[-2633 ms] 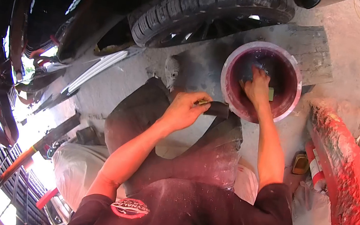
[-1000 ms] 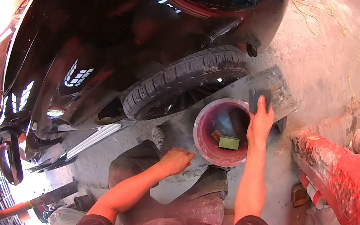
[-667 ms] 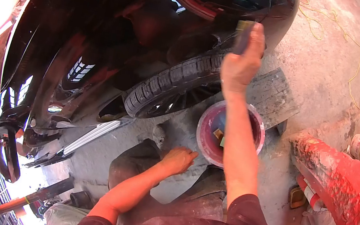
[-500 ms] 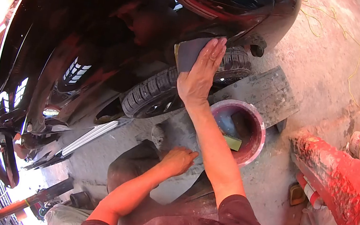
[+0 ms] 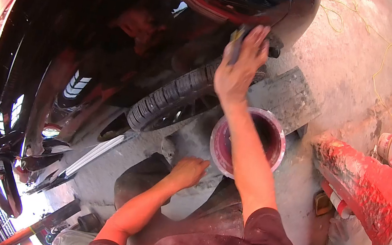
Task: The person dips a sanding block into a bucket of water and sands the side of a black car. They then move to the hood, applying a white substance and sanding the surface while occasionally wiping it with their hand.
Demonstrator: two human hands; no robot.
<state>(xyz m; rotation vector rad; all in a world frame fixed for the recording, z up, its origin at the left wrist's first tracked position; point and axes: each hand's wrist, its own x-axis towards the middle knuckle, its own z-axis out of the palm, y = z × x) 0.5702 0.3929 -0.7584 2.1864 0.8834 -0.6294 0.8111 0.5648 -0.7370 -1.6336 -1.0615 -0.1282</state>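
Observation:
My right hand (image 5: pixel 239 72) holds a dark grey sheet of sandpaper (image 5: pixel 238 46), some of it blurred, with a yellowish edge. It presses against the glossy black car fender (image 5: pixel 196 44), by the edge of the wheel arch. Just below that is the tyre (image 5: pixel 172 96). Under my right forearm stands a round bucket (image 5: pixel 279 158) with a reddish-pink wall, its inside partly hidden by the arm. My left hand (image 5: pixel 190 172) is closed with fingers curled, over my left knee and left of the bucket, with nothing visible in it.
A grey board (image 5: pixel 289 99) lies behind the bucket. To the right are a thick red, rough-surfaced beam (image 5: pixel 364 191) and a small tub (image 5: pixel 389 148). A yellow cord (image 5: pixel 378 86) trails across the floor. White strips (image 5: pixel 94 155) lie at the left by the car.
My right hand has slid right along the fender with the sandpaper, which now shows more edge-on. The greenish block seen in the bucket is now out of sight. My left hand stays near my knee.

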